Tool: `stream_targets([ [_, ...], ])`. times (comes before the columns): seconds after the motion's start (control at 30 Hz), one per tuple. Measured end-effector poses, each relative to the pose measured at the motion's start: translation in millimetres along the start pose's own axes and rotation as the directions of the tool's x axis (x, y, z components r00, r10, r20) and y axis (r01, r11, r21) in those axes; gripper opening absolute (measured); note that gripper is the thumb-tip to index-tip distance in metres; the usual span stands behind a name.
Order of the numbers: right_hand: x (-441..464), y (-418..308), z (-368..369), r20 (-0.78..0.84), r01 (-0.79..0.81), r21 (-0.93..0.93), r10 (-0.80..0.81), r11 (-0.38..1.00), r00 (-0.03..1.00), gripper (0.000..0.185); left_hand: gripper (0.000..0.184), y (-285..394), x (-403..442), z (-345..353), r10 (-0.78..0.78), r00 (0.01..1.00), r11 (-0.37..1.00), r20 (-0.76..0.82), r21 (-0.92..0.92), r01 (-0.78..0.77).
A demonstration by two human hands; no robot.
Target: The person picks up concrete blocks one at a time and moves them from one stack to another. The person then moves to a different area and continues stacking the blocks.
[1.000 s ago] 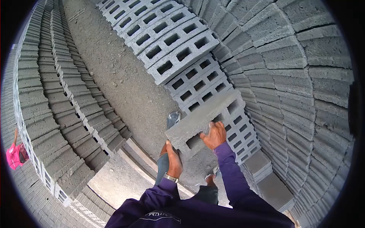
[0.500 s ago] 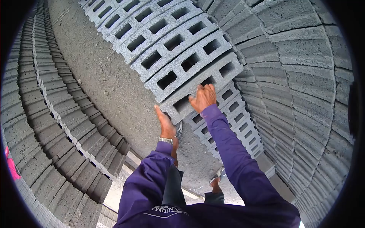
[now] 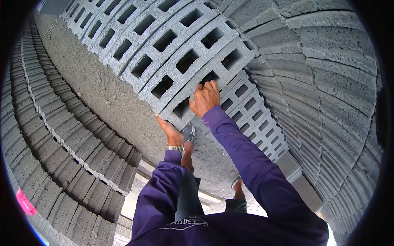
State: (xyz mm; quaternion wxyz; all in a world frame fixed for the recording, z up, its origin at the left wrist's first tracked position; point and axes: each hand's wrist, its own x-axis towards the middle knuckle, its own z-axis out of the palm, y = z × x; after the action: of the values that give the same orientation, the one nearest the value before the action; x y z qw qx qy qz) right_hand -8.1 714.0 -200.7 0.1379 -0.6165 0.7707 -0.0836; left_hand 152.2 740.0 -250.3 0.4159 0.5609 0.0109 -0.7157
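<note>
A grey hollow concrete block (image 3: 225, 77) lies at the near end of a row of similar blocks (image 3: 180, 45), pressed against the last one. My right hand (image 3: 206, 99) grips it from above, fingers hooked into its middle hole and thumb by the hole nearest me. At its lower left end, my left hand (image 3: 170, 131) holds the corner with the thumb along the end face; the other fingers are hidden underneath. Below my right forearm, more hollow blocks (image 3: 258, 119) stand in a lower layer.
A tall wall of stacked blocks (image 3: 336, 53) rises close on the right. Another stack (image 3: 74, 139) curves along the left, with something pink (image 3: 25, 201) beside it. Between them runs a dirt floor (image 3: 98, 78), where my feet (image 3: 188, 133) stand.
Both hands have moved the concrete block forward against the row, closing the gap beside it. The view has shifted slightly.
</note>
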Motion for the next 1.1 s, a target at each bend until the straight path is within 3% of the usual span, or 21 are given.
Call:
stream_targets([
  [0.03,3.5,-2.8,-5.5,0.067,-0.054,0.030,0.052,0.998,0.996,0.042,0.057,3.7,5.9,-5.2,0.024,0.997,0.995,-0.069,0.103,-0.017],
  [0.1,4.8,-1.1,-0.4,0.028,-0.027,0.023,0.026,0.999,0.999,0.045,0.061,8.8,2.8,9.0,0.073,0.994,0.997,0.084,0.022,-0.076],
  [0.23,1.8,2.4,4.5,0.036,-0.027,0.015,0.026,1.000,0.999,0.044,0.060,4.2,1.8,4.8,0.084,0.989,0.992,0.118,0.089,-0.095],
  [0.33,1.7,-4.4,-6.5,0.110,-0.029,-0.085,0.038,0.996,0.993,0.042,0.065,4.5,7.8,0.9,0.074,0.997,0.993,0.035,0.086,-0.077],
  [0.37,0.4,-4.7,-11.1,0.241,-0.041,-0.060,0.054,0.997,0.969,0.048,0.065,4.2,12.1,-2.2,0.068,0.997,0.993,0.040,0.090,-0.071],
  [0.43,-23.2,-13.1,-14.5,-0.091,-0.059,-0.084,0.052,0.995,0.994,0.055,0.070,8.6,25.8,-26.0,0.062,0.984,0.953,0.167,0.283,-0.108],
  [0.5,-62.7,-29.1,-41.4,-0.098,-0.081,0.169,0.098,0.982,0.990,0.054,0.080,14.8,26.2,-32.5,0.068,0.961,0.923,0.268,0.349,-0.163],
  [0.53,-91.0,-35.7,-51.3,-0.101,-0.075,0.285,0.108,0.955,0.989,0.052,0.084,19.9,15.4,-31.6,-0.004,0.997,0.882,0.079,0.471,-0.034],
  [0.57,-124.5,-40.3,-55.0,0.017,-0.169,0.370,0.175,0.913,0.984,0.050,0.087,26.8,3.0,-31.5,-0.051,0.991,0.822,-0.124,0.559,0.112],
  [0.6,-160.7,-40.5,-54.8,0.136,-0.266,0.441,0.229,0.857,0.964,0.048,0.086,27.7,-0.4,-45.6,-0.016,0.994,0.763,-0.104,0.641,0.079],
  [0.67,-246.5,-23.9,-37.4,0.289,-0.442,0.496,0.338,0.747,0.896,0.045,0.083,22.9,-20.4,-66.1,0.004,0.994,0.669,-0.108,0.740,0.078],
  [0.7,-295.0,-12.5,-24.4,0.485,-0.618,0.441,0.406,0.650,0.774,0.046,0.081,16.5,-32.5,-81.6,0.006,0.992,0.560,-0.125,0.823,0.100],
  [0.77,-406.9,19.1,-1.2,0.725,-0.844,0.287,0.473,0.453,0.500,0.052,0.068,-5.3,-22.9,-150.2,0.027,0.999,0.166,-0.039,0.986,0.034],
  [0.8,-478.4,36.7,32.0,0.757,-0.894,0.233,0.507,0.382,0.414,0.053,0.060,-15.1,-38.5,-161.5,-0.010,1.000,0.043,0.027,0.999,-0.027],
  [0.83,-531.5,47.6,21.2,0.717,-0.867,0.134,0.557,0.480,0.419,0.047,0.052,-30.4,-57.3,-170.4,-0.064,0.994,-0.083,0.093,0.992,-0.098],
  [0.87,-577.4,60.6,9.0,0.675,-0.831,0.018,0.606,0.556,0.420,0.042,0.048,-46.9,-78.9,-175.4,-0.109,0.990,-0.062,0.088,0.994,-0.095],
  [0.9,-623.1,74.8,0.0,0.649,-0.869,0.012,0.657,0.495,0.383,0.042,0.044,-65.7,-101.1,-174.5,-0.158,0.984,-0.047,0.080,0.995,-0.088],
  [0.97,-720.2,95.8,-13.5,0.550,-0.967,0.121,0.796,0.224,0.253,0.033,0.038,-110.9,-158.9,-154.3,-0.221,0.975,-0.087,0.027,0.995,-0.047],
  [1.03,-817.2,120.4,-9.6,0.451,-0.882,0.470,0.871,-0.044,0.196,0.030,0.040,-165.0,-164.6,-167.2,-0.458,0.888,0.137,-0.043,0.983,0.118],
  [1.07,-837.6,123.3,-47.8,0.516,-0.360,0.811,0.853,-0.461,0.070,0.033,0.038,-201.2,-138.9,-183.1,-0.452,0.881,-0.118,-0.140,0.988,0.097],
  [1.1,-857.9,134.7,-66.2,0.477,-0.280,0.826,0.871,-0.490,-0.116,0.034,0.038,-233.2,-157.8,-179.4,-0.467,0.875,-0.147,-0.129,0.987,0.067],
])
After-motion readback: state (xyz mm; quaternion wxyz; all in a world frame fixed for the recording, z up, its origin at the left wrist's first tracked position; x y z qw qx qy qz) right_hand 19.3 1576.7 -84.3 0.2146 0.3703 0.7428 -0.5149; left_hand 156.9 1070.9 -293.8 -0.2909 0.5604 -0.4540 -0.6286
